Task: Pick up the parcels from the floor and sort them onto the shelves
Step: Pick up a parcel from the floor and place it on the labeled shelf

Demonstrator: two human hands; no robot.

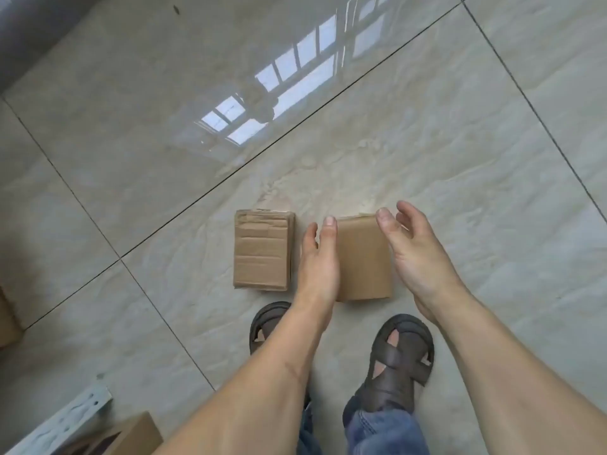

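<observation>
Two small brown cardboard parcels lie side by side on the glossy tiled floor. The taped left parcel (262,251) sits free, a little to the left of my left hand. The plain right parcel (363,257) lies between my two hands. My left hand (320,261) rests flat against its left side, fingers together and pointing away from me. My right hand (417,254) hovers at its right side, fingers spread and slightly curled, thumb near the parcel's far right corner. Neither hand has closed on the parcel.
My two feet in dark sandals (399,356) stand just behind the parcels. A grey perforated metal shelf upright (65,421) and a cardboard box (131,435) are at the bottom left. Another box edge (8,320) shows at the left border. Bare tiles (427,126) stretch ahead.
</observation>
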